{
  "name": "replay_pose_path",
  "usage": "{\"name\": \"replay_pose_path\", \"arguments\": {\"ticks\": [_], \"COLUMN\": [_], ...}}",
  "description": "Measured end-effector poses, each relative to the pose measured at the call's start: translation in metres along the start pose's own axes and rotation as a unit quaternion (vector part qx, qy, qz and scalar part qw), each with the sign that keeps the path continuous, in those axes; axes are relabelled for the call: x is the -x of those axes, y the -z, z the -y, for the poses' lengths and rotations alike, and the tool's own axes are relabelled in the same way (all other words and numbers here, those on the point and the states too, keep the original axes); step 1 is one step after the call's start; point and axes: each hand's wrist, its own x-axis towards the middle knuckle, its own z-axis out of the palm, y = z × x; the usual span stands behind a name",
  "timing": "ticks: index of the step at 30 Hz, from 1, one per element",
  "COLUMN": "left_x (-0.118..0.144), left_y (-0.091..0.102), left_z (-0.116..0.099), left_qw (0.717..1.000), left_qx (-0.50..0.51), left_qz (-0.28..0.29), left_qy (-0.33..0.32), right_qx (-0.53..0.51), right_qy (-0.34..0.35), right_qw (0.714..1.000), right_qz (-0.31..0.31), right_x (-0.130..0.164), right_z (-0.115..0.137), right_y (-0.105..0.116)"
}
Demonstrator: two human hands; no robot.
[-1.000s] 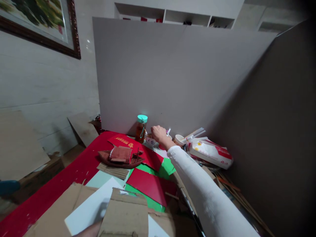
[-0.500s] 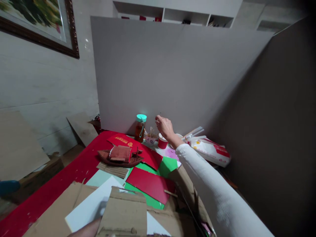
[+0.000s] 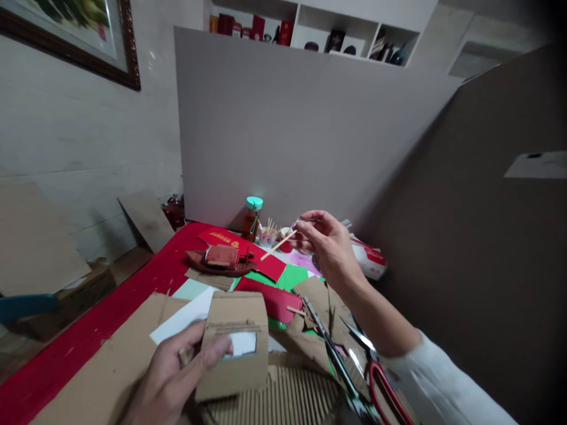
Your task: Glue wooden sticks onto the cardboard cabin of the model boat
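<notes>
My left hand [image 3: 183, 366] grips a folded piece of brown cardboard [image 3: 241, 378], thumb at the edge of its small rectangular cutout. Something white shows through that cutout. In my right hand [image 3: 325, 239], a thin wooden stick [image 3: 277, 246] is pinched between the fingertips, pointing down and to the left above the table. Behind the right fingers, partly covered, stands a red and white paper cup [image 3: 286, 244]. Beside it is a small cup holding several sticks [image 3: 267, 237]. A brown model boat [image 3: 221, 261] with a reddish canopy sits left of the right hand.
Open red-handled scissors [image 3: 376, 369] and a long metal tool [image 3: 330, 342] lie at the lower right, near corrugated cardboard [image 3: 279, 398]. A bottle with a turquoise lid [image 3: 251, 221] stands at the back, before a grey panel [image 3: 287, 130]. Red card [image 3: 270, 298] lies mid-table.
My right hand has come back from the cups toward me and now shows a stick in its fingers. The cardboard in my left hand has risen further into view.
</notes>
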Motion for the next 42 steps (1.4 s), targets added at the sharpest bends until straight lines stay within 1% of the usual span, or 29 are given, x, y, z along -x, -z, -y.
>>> {"name": "replay_pose_path", "arguments": {"ticks": [3, 5, 7, 10, 13, 15, 17, 19, 21, 22, 23, 25, 27, 28, 31, 34, 40, 42], "left_x": [0.006, 0.012, 0.019, 0.029, 0.038, 0.042, 0.045, 0.046, 0.046, 0.045, 0.044, 0.042, 0.041, 0.041, 0.041, 0.04, 0.038, 0.039], "left_y": [-0.002, -0.005, -0.008, -0.011, -0.012, -0.013, -0.015, -0.018, -0.02, -0.02, -0.02, -0.019, -0.017, -0.017, -0.017, -0.017, -0.014, -0.014], "left_z": [-0.006, -0.007, -0.008, -0.008, -0.007, -0.006, -0.007, -0.008, -0.009, -0.009, -0.009, -0.008, -0.006, -0.005, -0.002, -0.001, -0.002, -0.001], "left_qw": [0.998, 0.998, 0.997, 0.993, 0.993, 0.994, 0.995, 0.995, 0.995, 0.995, 0.996, 0.996, 0.996, 0.996, 0.995, 0.993, 0.988, 0.988], "left_qx": [0.038, 0.038, 0.044, 0.063, 0.052, 0.034, 0.014, 0.003, 0.002, 0.003, 0.001, -0.012, -0.037, -0.051, -0.081, -0.098, -0.122, -0.119], "left_qz": [0.04, 0.046, 0.058, 0.089, 0.09, 0.083, 0.072, 0.059, 0.054, 0.054, 0.056, 0.063, 0.061, 0.057, 0.05, 0.05, 0.085, 0.093], "left_qy": [-0.006, -0.015, -0.029, -0.045, -0.05, -0.06, -0.069, -0.074, -0.078, -0.079, -0.076, -0.065, -0.058, -0.055, -0.043, -0.035, -0.039, -0.028], "right_qx": [-0.041, -0.054, -0.062, -0.062, -0.039, -0.019, -0.014, -0.012, 0.037, 0.084, 0.134, 0.211, 0.237, 0.241, 0.255, 0.26, 0.295, 0.298], "right_qy": [0.002, -0.005, -0.017, -0.018, -0.002, 0.012, 0.018, 0.009, 0.011, 0.028, 0.059, 0.138, 0.194, 0.206, 0.2, 0.188, 0.171, 0.171], "right_qw": [0.999, 0.996, 0.994, 0.99, 0.984, 0.981, 0.982, 0.986, 0.991, 0.991, 0.987, 0.968, 0.951, 0.947, 0.944, 0.945, 0.937, 0.936], "right_qz": [-0.035, -0.064, -0.087, -0.123, -0.171, -0.193, -0.189, -0.167, -0.127, -0.098, -0.067, -0.003, 0.039, 0.05, 0.061, 0.054, 0.076, 0.078], "right_x": [0.068, 0.107, 0.139, 0.174, 0.194, 0.202, 0.207, 0.21, 0.212, 0.213, 0.213, 0.215, 0.217, 0.217, 0.218, 0.217, 0.218, 0.218], "right_z": [0.024, 0.033, 0.038, 0.04, 0.039, 0.037, 0.034, 0.029, 0.024, 0.021, 0.02, 0.017, 0.018, 0.018, 0.02, 0.021, 0.017, 0.016], "right_y": [-0.003, -0.005, -0.007, -0.008, -0.009, -0.009, -0.009, -0.007, -0.003, 0.0, 0.002, 0.007, 0.009, 0.009, 0.007, 0.006, 0.006, 0.006]}}
